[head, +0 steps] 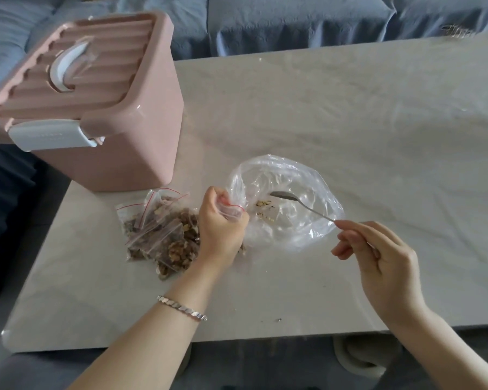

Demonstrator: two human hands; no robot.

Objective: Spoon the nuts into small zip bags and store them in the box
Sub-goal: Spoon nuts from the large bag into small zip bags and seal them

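Observation:
A large clear plastic bag [299,220] lies open on the pale table [350,122], holding only a few nut crumbs [264,204]. My right hand [378,257] pinches the handle of a metal spoon [293,201] whose bowl hangs inside the bag. My left hand [220,229] grips a small red-lined zip bag [231,209] at the large bag's left edge. Several filled zip bags of nuts [164,235] lie in a heap to the left. A pink box [96,108] with its lid on stands at the table's far left.
A white latch [48,136] fronts the box, and a white handle [65,68] sits in its ribbed lid. A blue-grey sofa [293,21] runs behind the table. A small crumb [279,320] lies near the table's front edge.

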